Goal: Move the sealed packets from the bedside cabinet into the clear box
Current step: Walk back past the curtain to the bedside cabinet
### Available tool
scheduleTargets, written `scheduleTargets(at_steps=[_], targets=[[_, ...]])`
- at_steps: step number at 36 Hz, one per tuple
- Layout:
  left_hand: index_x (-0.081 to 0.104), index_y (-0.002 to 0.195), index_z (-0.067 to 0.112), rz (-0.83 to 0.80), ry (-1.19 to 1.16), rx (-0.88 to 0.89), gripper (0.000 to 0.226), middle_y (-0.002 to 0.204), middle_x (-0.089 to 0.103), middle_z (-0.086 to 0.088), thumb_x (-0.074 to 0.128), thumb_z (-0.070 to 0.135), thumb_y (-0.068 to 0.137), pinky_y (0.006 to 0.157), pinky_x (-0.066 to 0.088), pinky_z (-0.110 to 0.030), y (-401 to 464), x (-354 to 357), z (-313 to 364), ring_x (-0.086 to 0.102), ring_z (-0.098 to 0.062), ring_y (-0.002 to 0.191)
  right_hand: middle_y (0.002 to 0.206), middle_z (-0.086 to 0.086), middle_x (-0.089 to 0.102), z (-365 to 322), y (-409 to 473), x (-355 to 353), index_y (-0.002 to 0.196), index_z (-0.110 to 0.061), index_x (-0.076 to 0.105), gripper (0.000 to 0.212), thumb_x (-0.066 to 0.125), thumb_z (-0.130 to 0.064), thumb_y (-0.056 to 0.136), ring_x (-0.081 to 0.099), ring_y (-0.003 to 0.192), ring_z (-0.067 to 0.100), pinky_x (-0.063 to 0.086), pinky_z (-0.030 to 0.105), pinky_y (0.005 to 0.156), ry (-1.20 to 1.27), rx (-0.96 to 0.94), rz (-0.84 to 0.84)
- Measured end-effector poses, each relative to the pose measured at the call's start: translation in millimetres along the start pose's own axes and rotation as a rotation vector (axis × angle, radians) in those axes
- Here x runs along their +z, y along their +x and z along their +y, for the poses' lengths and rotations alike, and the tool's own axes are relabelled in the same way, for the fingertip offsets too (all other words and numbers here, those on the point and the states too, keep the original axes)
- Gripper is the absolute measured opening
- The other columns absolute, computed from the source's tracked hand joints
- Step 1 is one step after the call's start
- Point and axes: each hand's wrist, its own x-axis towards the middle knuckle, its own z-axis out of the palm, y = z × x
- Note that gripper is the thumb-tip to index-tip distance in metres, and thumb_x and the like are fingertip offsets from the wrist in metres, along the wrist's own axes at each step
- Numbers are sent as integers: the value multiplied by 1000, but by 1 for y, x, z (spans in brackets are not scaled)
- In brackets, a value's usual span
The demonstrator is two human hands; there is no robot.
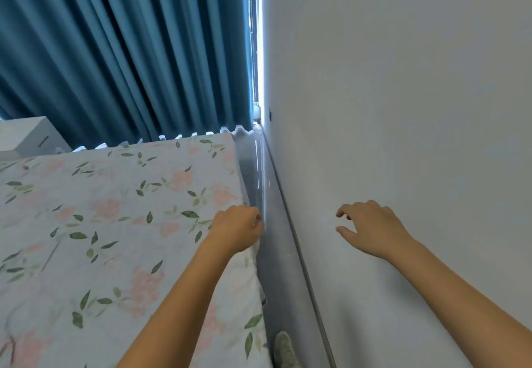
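No sealed packets showed; both empty hands, left hand [236,228] and right hand [367,228], hung loosely curled beside the floral-sheeted bed [115,223], handling unjudgeable.

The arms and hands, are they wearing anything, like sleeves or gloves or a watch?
No. Both forearms are bare as far as the picture shows, with no sleeves in view. The left hand and the right hand have no gloves, and no watch, bracelet or ring shows. At the bottom, a pale lace-up shoe is worn.
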Motion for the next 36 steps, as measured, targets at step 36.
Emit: scheduleTargets(at_steps=[36], targets=[[53,129,24,48,-57,-262,35,131,55,3,40,34,97,92,45,-35,559,-161,-182,55,-20,115,115,4,58,1,705,-135,116,-18,53,31,48,-38,93,52,110,27,38,35,85,22,-229,-1]])
